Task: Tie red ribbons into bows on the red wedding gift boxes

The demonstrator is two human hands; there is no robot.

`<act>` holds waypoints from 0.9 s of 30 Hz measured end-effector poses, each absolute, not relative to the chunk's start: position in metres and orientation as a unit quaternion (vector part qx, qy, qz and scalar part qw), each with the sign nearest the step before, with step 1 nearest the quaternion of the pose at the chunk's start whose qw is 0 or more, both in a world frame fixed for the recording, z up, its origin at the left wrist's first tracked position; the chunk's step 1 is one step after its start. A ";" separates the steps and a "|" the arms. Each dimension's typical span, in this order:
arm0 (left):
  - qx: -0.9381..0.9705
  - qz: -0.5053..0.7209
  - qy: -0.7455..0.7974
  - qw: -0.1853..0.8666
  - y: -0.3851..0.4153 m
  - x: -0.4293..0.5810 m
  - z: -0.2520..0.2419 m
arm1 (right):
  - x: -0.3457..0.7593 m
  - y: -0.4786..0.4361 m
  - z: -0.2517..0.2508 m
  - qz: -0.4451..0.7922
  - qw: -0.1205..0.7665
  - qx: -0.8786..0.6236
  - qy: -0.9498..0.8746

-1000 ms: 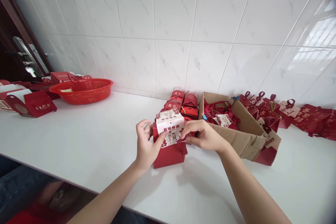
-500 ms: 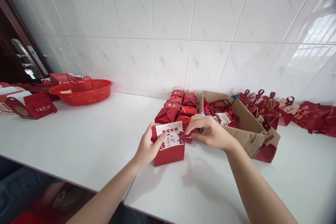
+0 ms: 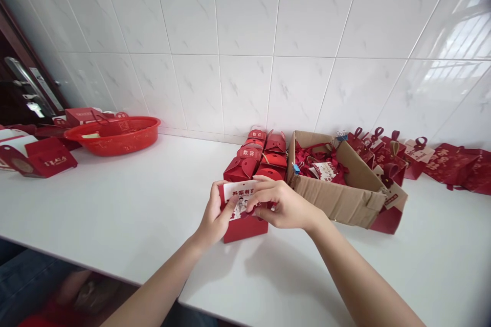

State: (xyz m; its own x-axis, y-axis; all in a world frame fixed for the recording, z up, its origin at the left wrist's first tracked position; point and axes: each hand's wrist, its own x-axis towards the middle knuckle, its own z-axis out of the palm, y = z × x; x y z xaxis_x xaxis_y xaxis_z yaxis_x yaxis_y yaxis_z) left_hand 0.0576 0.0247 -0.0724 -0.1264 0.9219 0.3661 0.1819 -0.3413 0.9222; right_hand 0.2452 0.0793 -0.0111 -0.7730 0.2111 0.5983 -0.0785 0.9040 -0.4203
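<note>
A red gift box (image 3: 245,231) stands on the white table, with a white printed card (image 3: 240,199) against its upper front. My left hand (image 3: 215,214) grips the box's left side, its thumb pressed on the card. Over the right half of that card my right hand (image 3: 278,203) is closed, fingers bent and thumb close to the fingertips. A dark red bit shows at those fingertips, too small and covered to name. Directly behind stand two rows of closed red gift boxes (image 3: 241,166).
To the right is a cardboard box (image 3: 339,204) of red ribbons and cards. Red handled bags (image 3: 416,156) line the wall beyond it. At left are a red plastic basket (image 3: 115,145) and opened red boxes (image 3: 49,158). A person's sleeve (image 3: 42,317) shows below the table edge.
My right hand has moved left, from the card's right edge to over its front, covering part of the print. My left hand keeps its hold. The view has shifted slightly.
</note>
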 end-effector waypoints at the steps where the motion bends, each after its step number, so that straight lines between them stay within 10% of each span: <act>1: 0.578 0.581 0.475 0.321 0.025 0.058 -0.073 | 0.245 0.079 -0.011 0.216 0.335 -0.034 -0.917; 27: 0.583 0.604 0.446 0.309 0.032 0.060 -0.078 | 0.248 0.078 -0.009 0.183 0.312 -0.066 -0.930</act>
